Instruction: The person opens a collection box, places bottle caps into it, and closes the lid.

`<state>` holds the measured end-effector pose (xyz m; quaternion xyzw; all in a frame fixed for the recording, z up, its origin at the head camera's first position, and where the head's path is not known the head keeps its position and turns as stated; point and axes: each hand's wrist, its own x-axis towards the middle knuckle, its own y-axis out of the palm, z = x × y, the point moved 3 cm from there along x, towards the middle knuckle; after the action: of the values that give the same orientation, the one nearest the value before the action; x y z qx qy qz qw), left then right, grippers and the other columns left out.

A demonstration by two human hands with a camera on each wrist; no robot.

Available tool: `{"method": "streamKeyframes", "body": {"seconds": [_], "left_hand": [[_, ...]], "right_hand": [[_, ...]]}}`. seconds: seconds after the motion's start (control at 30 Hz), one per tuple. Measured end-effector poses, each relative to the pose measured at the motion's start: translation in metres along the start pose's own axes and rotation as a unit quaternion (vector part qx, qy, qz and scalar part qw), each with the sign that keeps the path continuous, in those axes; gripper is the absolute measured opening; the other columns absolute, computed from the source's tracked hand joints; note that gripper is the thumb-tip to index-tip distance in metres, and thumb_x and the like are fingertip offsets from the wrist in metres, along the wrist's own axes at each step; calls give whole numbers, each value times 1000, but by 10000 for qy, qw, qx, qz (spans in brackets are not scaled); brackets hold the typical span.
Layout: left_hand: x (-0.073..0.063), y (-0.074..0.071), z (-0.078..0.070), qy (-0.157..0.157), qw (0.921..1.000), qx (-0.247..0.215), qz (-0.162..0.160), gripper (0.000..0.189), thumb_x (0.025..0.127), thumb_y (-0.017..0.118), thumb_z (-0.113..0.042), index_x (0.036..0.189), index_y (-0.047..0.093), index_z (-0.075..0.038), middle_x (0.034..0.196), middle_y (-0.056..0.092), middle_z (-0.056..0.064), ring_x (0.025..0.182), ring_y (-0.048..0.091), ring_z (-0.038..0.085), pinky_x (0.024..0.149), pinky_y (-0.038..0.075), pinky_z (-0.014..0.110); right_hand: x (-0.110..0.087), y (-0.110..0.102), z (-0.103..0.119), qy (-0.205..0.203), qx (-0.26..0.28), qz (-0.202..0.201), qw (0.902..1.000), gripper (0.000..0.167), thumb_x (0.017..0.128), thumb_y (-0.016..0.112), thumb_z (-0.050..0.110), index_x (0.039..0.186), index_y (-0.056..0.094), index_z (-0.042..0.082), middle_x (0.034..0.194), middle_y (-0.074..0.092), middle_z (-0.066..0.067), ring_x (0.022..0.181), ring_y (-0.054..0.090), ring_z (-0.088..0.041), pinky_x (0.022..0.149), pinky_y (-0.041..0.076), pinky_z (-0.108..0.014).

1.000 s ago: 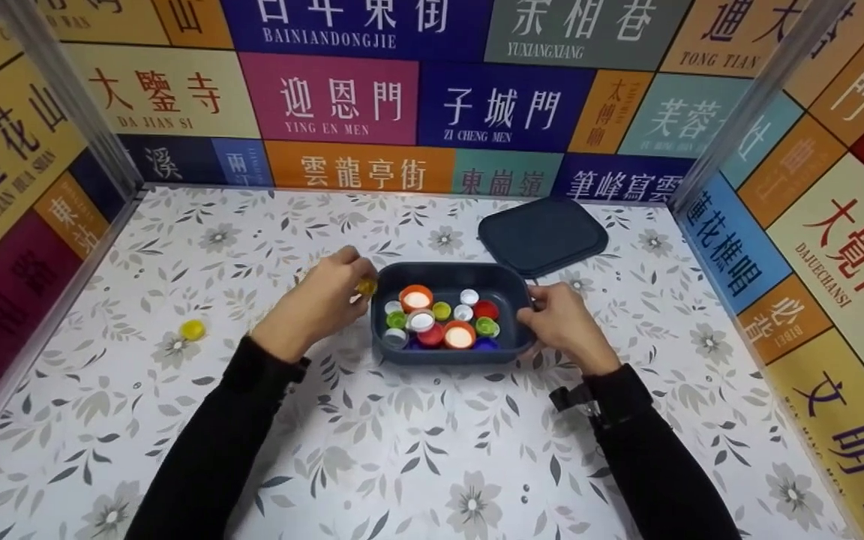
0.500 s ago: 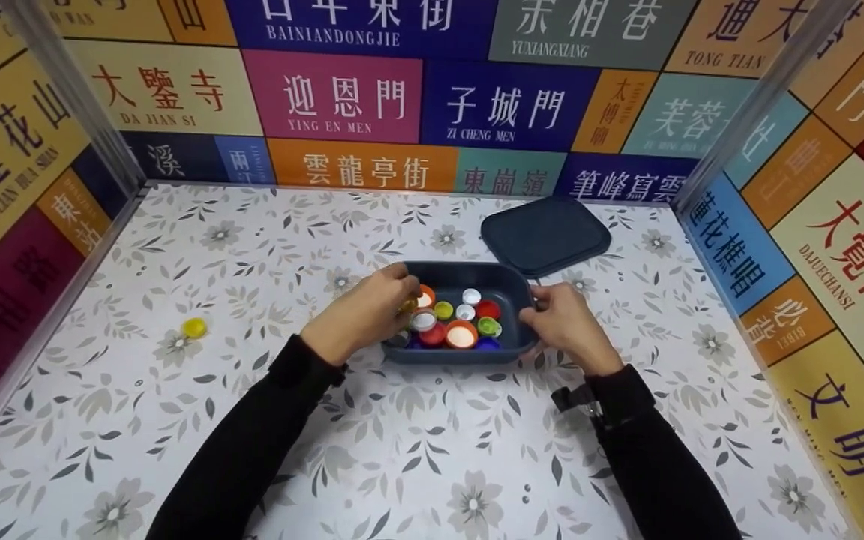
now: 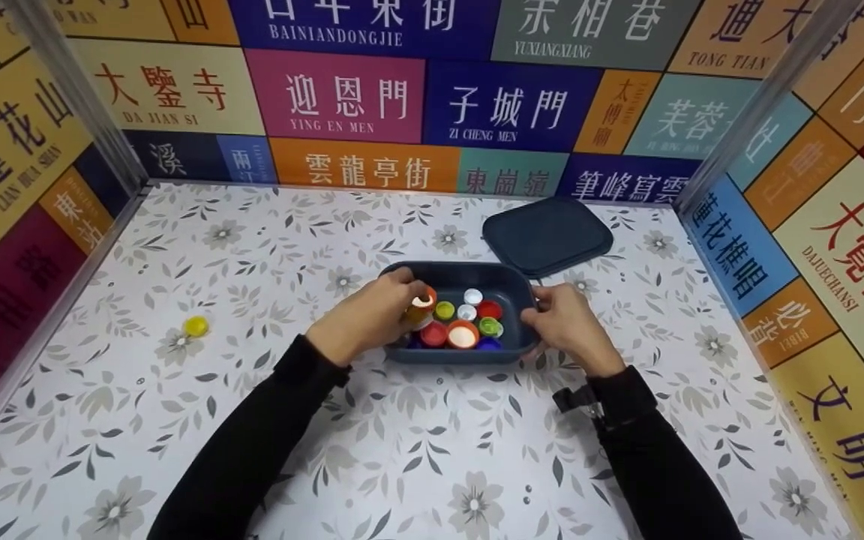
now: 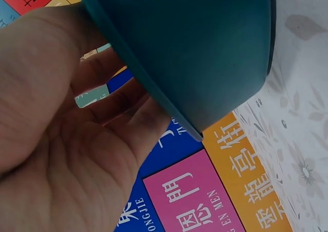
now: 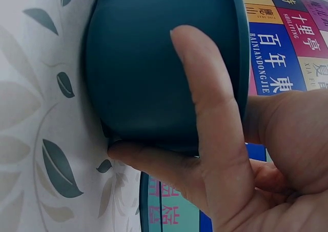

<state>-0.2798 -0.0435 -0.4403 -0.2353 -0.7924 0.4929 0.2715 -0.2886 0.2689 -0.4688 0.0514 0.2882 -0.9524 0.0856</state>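
A dark blue-grey lunch box (image 3: 513, 291) stands uncovered on the table, with several colourful bottle caps inside. They include a red cap (image 3: 434, 334), an orange-rimmed cap (image 3: 463, 335) and a white cap (image 3: 472, 298). My left hand (image 3: 364, 311) reaches over the box's left end and pinches a yellow bottle cap (image 3: 415, 313) low among the others. In the left wrist view the box wall hides the fingertips. My right hand (image 3: 568, 322) grips the box's right end; the right wrist view shows a finger (image 5: 215, 103) flat along the outer wall.
Another yellow cap (image 3: 196, 326) lies alone on the table at the left. The dark lid (image 3: 548, 236) rests behind the box to the right. Printed panels (image 3: 334, 97) enclose the flower-patterned tabletop (image 3: 372, 450) at the back and sides.
My left hand has moved right, from beside the box's left rim to inside it, carrying the yellow bottle cap. The right hand keeps its grip on the lunch box.
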Motion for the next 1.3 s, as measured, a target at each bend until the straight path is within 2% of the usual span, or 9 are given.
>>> {"method": "streamKeyframes", "body": {"seconds": [0.4, 0.6, 0.7, 0.8, 1.03, 1.3], "left_hand": [[1, -3, -1, -173, 9998, -41, 46, 29, 108, 84, -13, 134, 81, -4, 124, 74, 21, 107, 76, 32, 97, 71, 44], [-1, -9, 1, -75, 9994, 208, -254, 29, 103, 88, -10, 131, 82, -6, 125, 74, 17, 114, 76, 33, 100, 70, 45], [-4, -14, 4, -144, 9981, 386, -453, 28, 102, 86, -8, 130, 81, -8, 126, 72, 15, 118, 74, 33, 99, 70, 45], [-7, -20, 8, -250, 9974, 401, -542, 32, 103, 84, -10, 135, 80, -9, 133, 71, 16, 124, 73, 34, 105, 69, 48], [-19, -38, 30, -579, 9951, 378, -708, 48, 108, 83, -21, 153, 72, -12, 151, 66, 20, 139, 70, 41, 117, 64, 56], [-50, -52, 65, -1166, 9883, 503, -848, 54, 105, 84, -22, 156, 69, -11, 156, 63, 23, 139, 68, 48, 112, 64, 63]], "right_hand": [[-2, -2, 0, 153, 164, 86, 9997, 60, 106, 63, -1, 166, 59, -4, 132, 79, -40, 61, 80, -17, 58, 70, -42], [-3, -3, 0, 94, 138, 22, 9999, 58, 105, 62, -2, 163, 62, -6, 128, 80, -40, 59, 80, -15, 56, 69, -40], [-2, -4, 0, 66, 113, 8, 9999, 58, 105, 62, -1, 162, 63, -7, 128, 80, -40, 57, 79, -14, 55, 69, -39], [-2, -4, 0, 130, 199, 56, 9997, 58, 105, 61, -1, 163, 62, -7, 127, 80, -40, 56, 79, -16, 56, 70, -42], [-1, -3, 0, 296, 264, 120, 9991, 59, 107, 62, -1, 166, 60, -5, 133, 79, -39, 61, 81, -17, 58, 70, -42], [0, 0, 0, 254, 203, 65, 9995, 60, 106, 63, -2, 166, 60, -4, 135, 78, -40, 60, 81, -17, 59, 70, -43]]}}
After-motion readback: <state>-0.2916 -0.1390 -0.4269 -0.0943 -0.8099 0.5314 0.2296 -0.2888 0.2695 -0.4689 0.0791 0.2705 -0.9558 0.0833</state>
